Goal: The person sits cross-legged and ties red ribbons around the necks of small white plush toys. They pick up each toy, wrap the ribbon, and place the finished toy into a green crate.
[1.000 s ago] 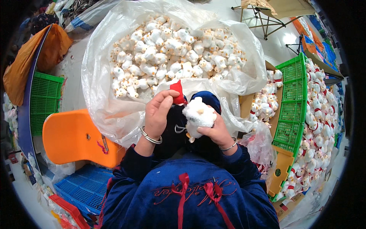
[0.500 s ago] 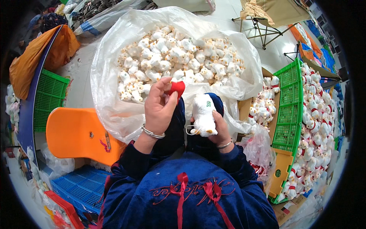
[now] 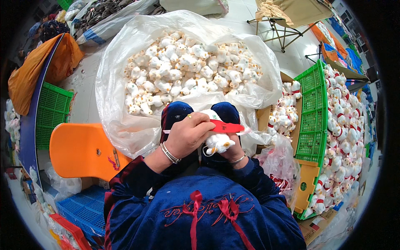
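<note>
A white plush toy (image 3: 218, 145) is resting between the hands, just above the lap, with a flat red fabric piece (image 3: 227, 126) lying across its body. The left hand (image 3: 187, 133) is pinching the red fabric piece between thumb and fingers; the right hand (image 3: 234, 152) is gripping the toy from the right, its fingers partly hiding behind the plush, so how firmly they are pressing I cannot tell. Pale ribbon ends (image 3: 246, 131) are sticking out on both sides, and a thin cord loop (image 3: 205, 151) is hanging at the toy's lower left. The fabric could be ending up crooked if the soft body is twisting in the right hand's grip, and the loose loop could be snagging under a ribbon. Beyond the knees (image 3: 177, 109), a large clear plastic bag (image 3: 109, 100) is gaping around a heap of white plush toys (image 3: 175, 68); a fumbled toy could be rolling in and getting lost among its likenesses. To the right, a green crate (image 3: 311, 112) is standing beside toys with red bands (image 3: 343, 139); to the left, an orange chair (image 3: 77, 150) is sitting near the bag.
</note>
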The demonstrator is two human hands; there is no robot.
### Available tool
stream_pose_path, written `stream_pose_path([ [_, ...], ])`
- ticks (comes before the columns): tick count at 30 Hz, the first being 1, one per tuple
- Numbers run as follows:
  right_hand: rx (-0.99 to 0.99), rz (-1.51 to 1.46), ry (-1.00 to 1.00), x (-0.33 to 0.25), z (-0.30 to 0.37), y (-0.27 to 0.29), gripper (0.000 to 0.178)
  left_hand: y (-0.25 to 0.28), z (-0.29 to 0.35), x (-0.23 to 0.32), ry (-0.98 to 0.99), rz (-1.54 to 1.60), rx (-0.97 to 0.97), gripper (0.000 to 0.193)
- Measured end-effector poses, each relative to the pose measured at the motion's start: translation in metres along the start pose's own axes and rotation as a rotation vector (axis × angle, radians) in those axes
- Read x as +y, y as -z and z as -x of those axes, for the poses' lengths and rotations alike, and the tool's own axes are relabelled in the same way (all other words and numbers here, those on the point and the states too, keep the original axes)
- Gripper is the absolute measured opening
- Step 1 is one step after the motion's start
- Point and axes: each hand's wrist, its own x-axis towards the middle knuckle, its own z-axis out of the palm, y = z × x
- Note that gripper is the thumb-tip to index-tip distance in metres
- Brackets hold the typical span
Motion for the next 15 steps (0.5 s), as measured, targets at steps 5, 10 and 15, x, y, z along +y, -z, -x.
stream_pose_path([
  [5, 0.005, 0.125, 0.041, -0.01, 0.001, -0.016, 0.051, 0.003, 0.011, -0.001, 0.019, -0.02, -0.016, 0.027],
  [10, 0.018, 0.109, 0.076, -0.009, -0.004, -0.023, 0.049, 0.001, 0.016, -0.003, 0.02, -0.024, -0.027, 0.025],
  [15, 0.04, 0.132, 0.1, -0.012, -0.006, -0.032, 0.045, -0.003, 0.024, -0.009, 0.024, -0.044, -0.016, 0.029],
])
